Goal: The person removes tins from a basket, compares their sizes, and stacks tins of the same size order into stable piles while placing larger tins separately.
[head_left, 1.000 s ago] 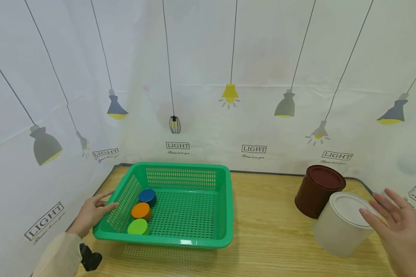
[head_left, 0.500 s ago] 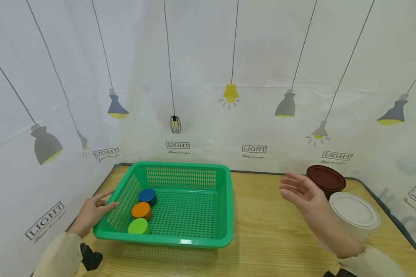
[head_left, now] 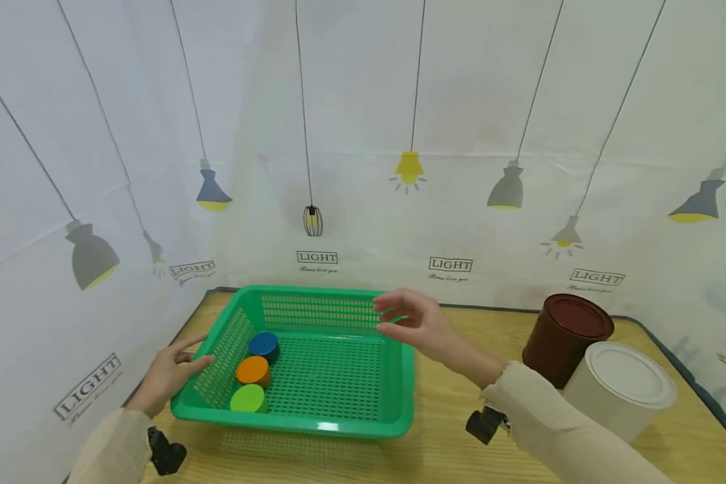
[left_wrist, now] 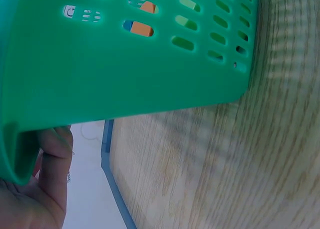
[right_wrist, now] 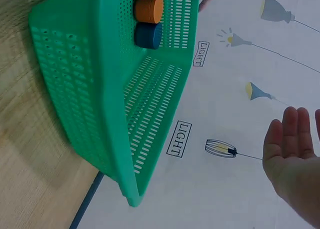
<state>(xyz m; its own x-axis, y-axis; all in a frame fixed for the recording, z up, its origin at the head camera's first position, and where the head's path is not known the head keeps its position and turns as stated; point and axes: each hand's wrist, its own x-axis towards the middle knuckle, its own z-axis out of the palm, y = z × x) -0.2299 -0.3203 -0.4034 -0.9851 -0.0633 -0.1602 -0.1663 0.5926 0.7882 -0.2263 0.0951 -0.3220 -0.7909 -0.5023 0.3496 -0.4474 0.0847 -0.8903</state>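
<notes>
A green plastic basket (head_left: 363, 429) stands on the wooden table, its walls and floor full of slots. Along its left inner side a blue round block (head_left: 263, 345), an orange one (head_left: 253, 371) and a lime green one (head_left: 249, 399) lie in a row. My left hand (head_left: 167, 375) grips the left rim; in the left wrist view its fingers (left_wrist: 56, 161) bend up under the lip. Over the right back corner hovers my right hand (head_left: 416, 325), fingers loosely bent with nothing in them. The right wrist view shows that hand apart from the rim.
On the right of the table (head_left: 466, 410) stand a dark brown can (head_left: 556, 339) and, nearer, a white can (head_left: 605, 396), both lidded. A pale wall covering (head_left: 363, 202) printed with lamps rises behind the table's back edge.
My right hand has swept left from beside the white can, past the brown can, to above the basket's right side. My left hand keeps its place on the rim.
</notes>
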